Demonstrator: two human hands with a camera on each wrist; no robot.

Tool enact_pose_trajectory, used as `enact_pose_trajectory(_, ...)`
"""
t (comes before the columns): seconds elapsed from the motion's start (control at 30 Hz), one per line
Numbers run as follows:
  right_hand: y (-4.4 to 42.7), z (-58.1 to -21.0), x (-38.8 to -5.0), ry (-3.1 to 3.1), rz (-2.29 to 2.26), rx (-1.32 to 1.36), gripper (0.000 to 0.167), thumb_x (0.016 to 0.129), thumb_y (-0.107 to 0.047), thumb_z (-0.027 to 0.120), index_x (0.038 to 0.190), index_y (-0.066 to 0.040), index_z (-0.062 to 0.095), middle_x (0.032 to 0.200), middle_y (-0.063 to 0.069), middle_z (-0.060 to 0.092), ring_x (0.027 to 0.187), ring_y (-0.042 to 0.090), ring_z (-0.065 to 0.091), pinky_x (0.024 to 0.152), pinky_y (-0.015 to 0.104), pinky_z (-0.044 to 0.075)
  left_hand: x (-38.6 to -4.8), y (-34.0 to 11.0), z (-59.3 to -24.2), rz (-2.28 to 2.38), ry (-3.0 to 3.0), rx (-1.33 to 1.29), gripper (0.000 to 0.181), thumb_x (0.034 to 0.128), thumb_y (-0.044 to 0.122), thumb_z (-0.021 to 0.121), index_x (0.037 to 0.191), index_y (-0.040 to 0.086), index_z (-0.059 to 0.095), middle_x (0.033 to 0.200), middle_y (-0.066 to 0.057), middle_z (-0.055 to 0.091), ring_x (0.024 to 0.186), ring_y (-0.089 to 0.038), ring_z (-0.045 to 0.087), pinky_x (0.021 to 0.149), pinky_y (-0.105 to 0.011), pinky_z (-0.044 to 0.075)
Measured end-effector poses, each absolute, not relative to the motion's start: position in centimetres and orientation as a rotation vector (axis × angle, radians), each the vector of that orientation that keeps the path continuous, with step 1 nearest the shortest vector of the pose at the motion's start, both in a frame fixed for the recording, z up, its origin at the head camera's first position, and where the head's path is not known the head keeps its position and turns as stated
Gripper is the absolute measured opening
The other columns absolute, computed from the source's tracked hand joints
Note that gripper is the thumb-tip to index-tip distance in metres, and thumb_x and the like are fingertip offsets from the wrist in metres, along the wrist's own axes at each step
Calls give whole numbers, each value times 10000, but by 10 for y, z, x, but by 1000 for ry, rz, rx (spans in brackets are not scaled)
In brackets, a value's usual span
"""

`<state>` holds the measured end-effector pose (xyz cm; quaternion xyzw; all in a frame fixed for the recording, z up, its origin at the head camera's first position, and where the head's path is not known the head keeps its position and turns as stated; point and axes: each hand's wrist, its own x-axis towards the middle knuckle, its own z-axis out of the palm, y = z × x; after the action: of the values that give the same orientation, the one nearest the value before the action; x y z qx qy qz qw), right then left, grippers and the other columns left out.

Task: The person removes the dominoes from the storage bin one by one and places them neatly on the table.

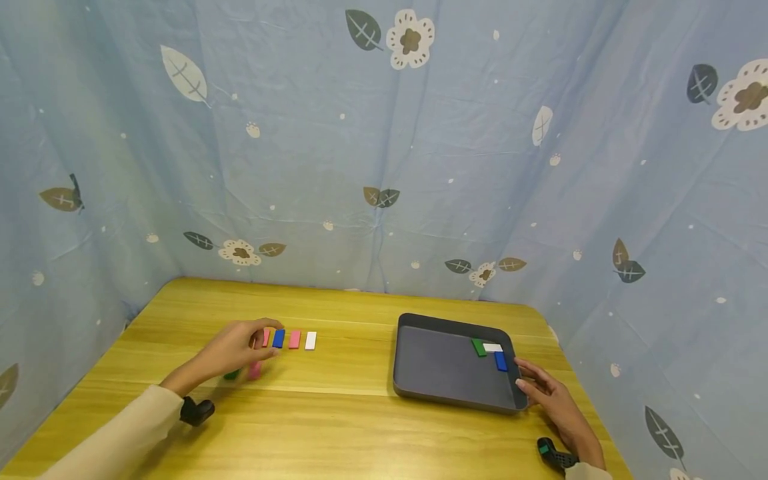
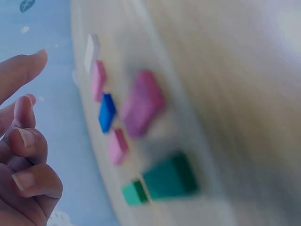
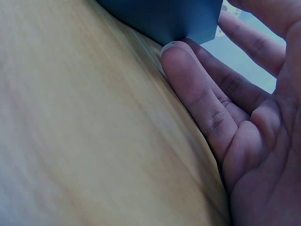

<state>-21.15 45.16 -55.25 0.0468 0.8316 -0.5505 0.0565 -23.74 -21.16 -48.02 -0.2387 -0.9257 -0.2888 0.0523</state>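
My left hand point(image 1: 240, 343) hovers over small flat tiles on the left of the table, thumb and index finger apart with nothing between them. Below it lies a row with a pink tile point(image 2: 118, 146), a blue tile point(image 1: 279, 339), another pink tile point(image 1: 295, 339) and a white tile point(image 1: 311, 341). A nearer pink tile point(image 2: 142, 103) and green tiles point(image 2: 169, 177) show in the left wrist view, blurred. At the right, my right hand point(image 1: 552, 397) touches the side of a dark grey tray point(image 1: 438, 380) with fairly straight fingers.
Inside the tray, near its right wall, lie a green tile point(image 1: 479, 347), a white tile point(image 1: 493, 347) and a blue tile point(image 1: 501, 361). The wooden table point(image 1: 336, 427) meets a blue patterned curtain point(image 1: 312, 167) at the back and sides.
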Motion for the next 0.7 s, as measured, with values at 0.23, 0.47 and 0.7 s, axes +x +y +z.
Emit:
enact_pose_trajectory(0.23, 452, -554, -211, 2523, -1675, 139, 641, 991, -424, 687, 1560, -239, 455, 1495, 141, 489, 1128, 240, 587, 779, 385, 548, -258, -176, -470, -868, -2777, -854, 407, 907, 208, 816, 1278, 103, 683, 725, 128, 553, 588, -38, 466, 560, -261, 420)
enact_pose_trajectory(0.47, 451, -553, -210, 2515, -1678, 125, 637, 997, -423, 679, 1562, -237, 451, 1495, 145, 491, 1122, 223, 594, 783, 389, 551, -276, -141, -466, -872, -2752, -978, 393, 942, 269, 783, 1292, 121, 678, 759, 141, 578, 562, -31, 472, 558, -259, 430)
enact_pose_trajectory(0.7, 450, -546, -208, 2521, -1666, 92, 652, 1010, -416, 663, 1579, -202, 427, 1504, 178, 474, 1112, 196, 595, 785, 383, 551, -286, -108, -459, -862, -2734, -1033, 396, 953, 325, 764, 1298, 151, 678, 778, 136, 583, 562, -44, 464, 569, -269, 420)
